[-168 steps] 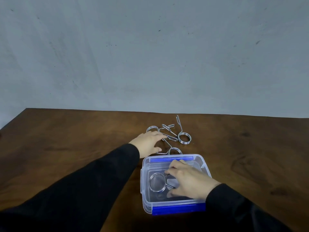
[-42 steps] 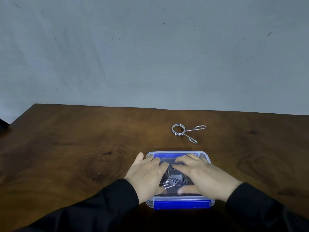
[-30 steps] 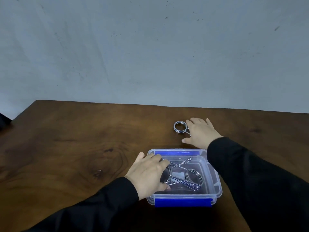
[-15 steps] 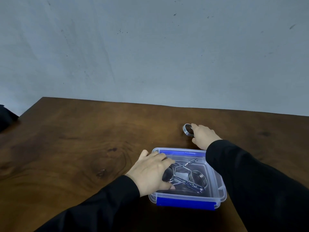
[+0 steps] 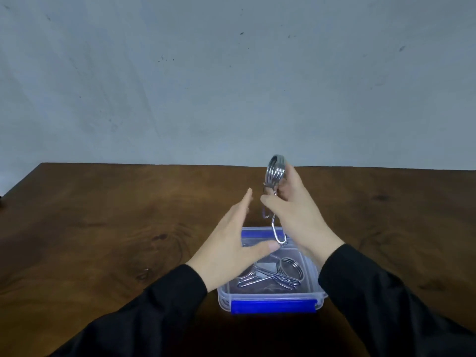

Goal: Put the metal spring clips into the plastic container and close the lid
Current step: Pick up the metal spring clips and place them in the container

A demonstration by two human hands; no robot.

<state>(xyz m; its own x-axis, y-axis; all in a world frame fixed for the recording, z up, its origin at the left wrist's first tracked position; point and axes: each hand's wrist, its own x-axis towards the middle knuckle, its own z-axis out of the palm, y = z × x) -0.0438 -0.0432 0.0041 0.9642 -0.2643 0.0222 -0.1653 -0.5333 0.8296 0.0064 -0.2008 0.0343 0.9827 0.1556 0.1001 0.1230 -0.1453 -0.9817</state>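
Observation:
A clear plastic container (image 5: pixel 270 297) with blue clasps stands open on the wooden table, with several metal spring clips (image 5: pixel 280 275) lying inside. My right hand (image 5: pixel 298 215) is shut on another spring clip (image 5: pixel 275 173), held upright above the container's far edge, coil on top and handles hanging down. My left hand (image 5: pixel 231 243) hovers open over the container's left side, fingers stretched toward the held clip, apart from it. No lid is in view.
The dark wooden table (image 5: pixel 103 228) spreads left and right of the container, with its far edge against a plain grey wall (image 5: pixel 231 86). Black sleeves cover both forearms at the bottom of the view.
My right hand grasped the last clip on the table behind the container and lifted it above the far edge. My left hand rose off the container's left side and opened.

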